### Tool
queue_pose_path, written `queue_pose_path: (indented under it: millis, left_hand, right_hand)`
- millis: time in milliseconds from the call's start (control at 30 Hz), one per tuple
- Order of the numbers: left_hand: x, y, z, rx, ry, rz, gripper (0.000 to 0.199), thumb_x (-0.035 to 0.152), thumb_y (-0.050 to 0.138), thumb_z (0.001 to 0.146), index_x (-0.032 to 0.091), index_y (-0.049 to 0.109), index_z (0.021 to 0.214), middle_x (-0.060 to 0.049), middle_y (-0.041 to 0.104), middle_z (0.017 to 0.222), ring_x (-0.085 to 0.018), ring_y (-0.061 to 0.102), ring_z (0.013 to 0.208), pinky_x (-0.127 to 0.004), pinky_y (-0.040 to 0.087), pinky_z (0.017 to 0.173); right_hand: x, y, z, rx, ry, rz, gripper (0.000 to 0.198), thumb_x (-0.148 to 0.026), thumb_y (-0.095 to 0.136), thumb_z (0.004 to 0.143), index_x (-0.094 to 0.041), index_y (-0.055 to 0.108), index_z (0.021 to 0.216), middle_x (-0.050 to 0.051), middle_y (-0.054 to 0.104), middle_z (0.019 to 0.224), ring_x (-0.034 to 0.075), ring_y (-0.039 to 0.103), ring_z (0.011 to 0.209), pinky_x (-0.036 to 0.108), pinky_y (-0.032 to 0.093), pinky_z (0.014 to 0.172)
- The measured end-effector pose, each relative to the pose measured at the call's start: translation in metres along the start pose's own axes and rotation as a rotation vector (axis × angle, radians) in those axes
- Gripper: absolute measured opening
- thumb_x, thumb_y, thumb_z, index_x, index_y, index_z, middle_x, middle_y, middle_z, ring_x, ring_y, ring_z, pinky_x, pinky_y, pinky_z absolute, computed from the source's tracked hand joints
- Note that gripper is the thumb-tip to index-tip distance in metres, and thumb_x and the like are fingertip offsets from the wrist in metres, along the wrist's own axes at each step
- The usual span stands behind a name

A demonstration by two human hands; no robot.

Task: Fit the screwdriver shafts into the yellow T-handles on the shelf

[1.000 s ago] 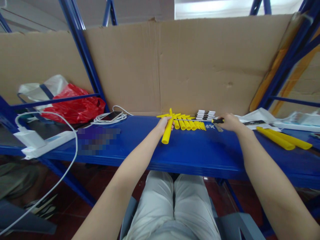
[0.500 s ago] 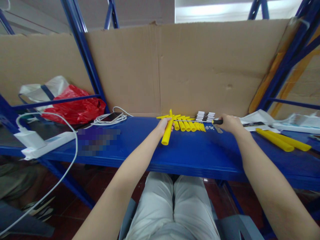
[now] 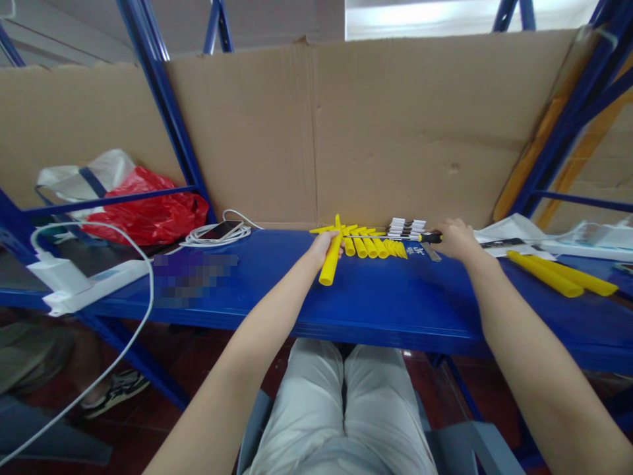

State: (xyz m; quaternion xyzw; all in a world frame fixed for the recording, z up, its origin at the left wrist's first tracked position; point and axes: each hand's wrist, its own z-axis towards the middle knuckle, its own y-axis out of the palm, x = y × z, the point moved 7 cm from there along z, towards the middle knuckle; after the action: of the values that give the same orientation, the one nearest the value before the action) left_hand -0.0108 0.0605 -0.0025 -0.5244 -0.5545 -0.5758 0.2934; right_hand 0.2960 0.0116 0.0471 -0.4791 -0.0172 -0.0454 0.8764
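Note:
My left hand [image 3: 324,247] is closed around a yellow plastic piece [image 3: 329,265], a tube with a narrow upper end and a crosspiece. Its open round end points toward me. In my right hand [image 3: 459,239] is the black handle of a long screwdriver [image 3: 395,237]. The thin shaft runs level to the left, and its tip is at or close to the yellow piece's crosspiece; I cannot tell whether it touches. Behind the shaft lies a row of several similar yellow pieces [image 3: 370,249]. Small metal parts [image 3: 416,250] and a flat grey strip [image 3: 432,253] lie near my right hand.
White stacked packs [image 3: 406,227] stand against the cardboard wall [image 3: 395,132]. Two yellow tubes [image 3: 554,277] lie at the right of the blue table [image 3: 376,297]. On the left are a coiled white cable [image 3: 215,235], a red bag [image 3: 153,210] and a power strip [image 3: 99,287].
My right hand has shifted slightly with the screwdriver, whose shaft now shows clearly, reaching toward the yellow piece. My left hand stays put. At lower left, another person's foot has moved.

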Motion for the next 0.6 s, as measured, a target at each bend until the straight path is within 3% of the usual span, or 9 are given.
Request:
queue_pose_path:
  millis: [167,400,600]
  left_hand:
    - [0.0004,-0.0004,-0.0003,0.001,-0.011,0.019,0.025,0.023,0.034,0.101,0.014,0.055,0.109,0.003,0.049,0.052,-0.011,0.042,0.033,-0.02,0.031,0.033]
    - [0.0012,0.0009,-0.0016,-0.001,-0.002,0.028,0.028,0.023,0.034,0.101,0.013,0.057,0.114,0.002,0.05,0.053,-0.012,0.042,0.034,-0.02,0.03,0.034]
    - [0.0024,0.0011,-0.0051,0.01,-0.003,0.043,0.029,0.024,0.033,0.102,0.012,0.058,0.11,0.002,0.049,0.053,-0.012,0.042,0.035,-0.021,0.031,0.035]
  right_hand:
    - [-0.0081,-0.0016,-0.0028,0.0,0.028,-0.025,0.03,-0.035,0.059,0.081,-0.021,0.075,0.102,0.017,0.068,0.108,0.037,0.055,0.109,0.049,0.044,0.089]
    - [-0.0053,-0.0078,-0.0071,-0.011,0.203,-0.011,0.036,-0.038,0.057,0.082,-0.017,0.062,0.112,0.017,0.069,0.094,0.034,0.062,0.093,0.051,0.041,0.09]
    - [-0.007,-0.0083,-0.0071,-0.061,0.164,0.01,0.033,-0.033,0.057,0.079,-0.02,0.064,0.108,0.017,0.07,0.101,0.035,0.062,0.099,0.047,0.044,0.087]
